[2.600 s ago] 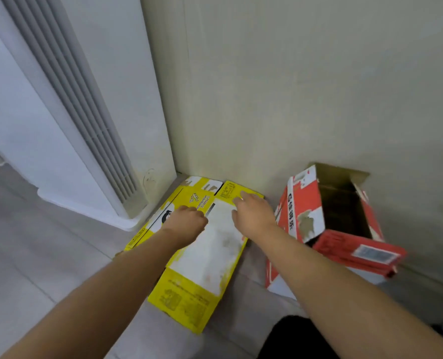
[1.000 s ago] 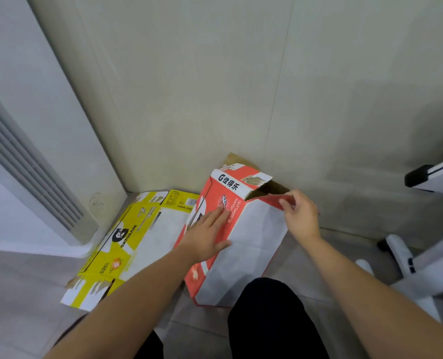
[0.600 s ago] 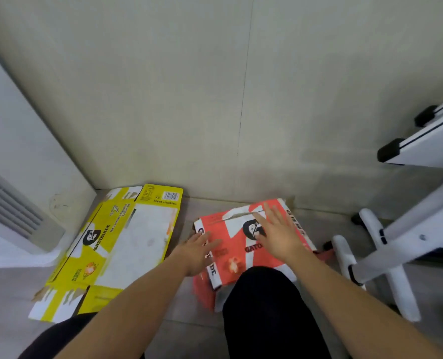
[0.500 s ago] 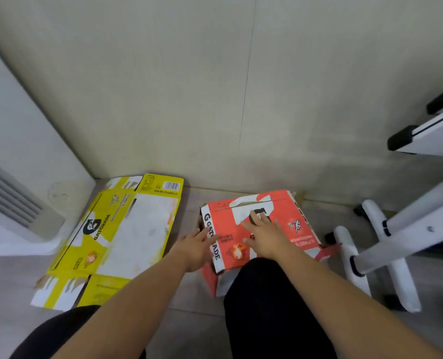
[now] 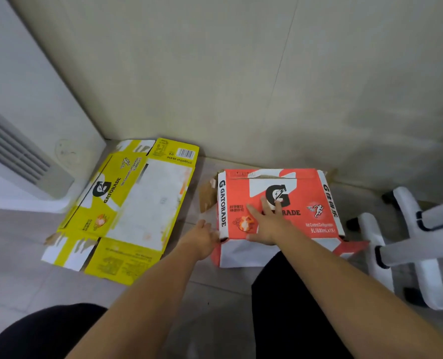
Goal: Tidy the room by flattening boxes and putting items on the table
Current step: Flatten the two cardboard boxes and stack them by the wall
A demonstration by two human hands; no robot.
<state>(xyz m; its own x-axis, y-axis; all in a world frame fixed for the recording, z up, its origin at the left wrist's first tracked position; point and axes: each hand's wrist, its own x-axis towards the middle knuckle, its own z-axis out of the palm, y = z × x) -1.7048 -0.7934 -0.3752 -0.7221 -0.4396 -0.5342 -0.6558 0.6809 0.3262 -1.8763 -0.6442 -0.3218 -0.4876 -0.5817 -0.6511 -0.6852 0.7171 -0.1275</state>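
Observation:
A red Gatorade box (image 5: 308,203) lies flattened on the floor by the wall, logo side up. My right hand (image 5: 267,224) presses on its printed face with fingers spread and straight. My left hand (image 5: 202,235) touches the box's left edge near the front corner, fingers relaxed. A yellow Gatorade box (image 5: 127,206) lies flat on the floor to the left, apart from both hands.
A white air conditioner unit (image 5: 10,156) stands in the left corner. White chair legs with castors (image 5: 417,244) sit close to the red box on the right. The beige wall (image 5: 241,73) runs behind both boxes. My dark-clothed knees are at the bottom.
The red box went from upright and open to pressed flat on the floor. My hands moved from the yellow box to the red one, and my right hand now presses its top face.

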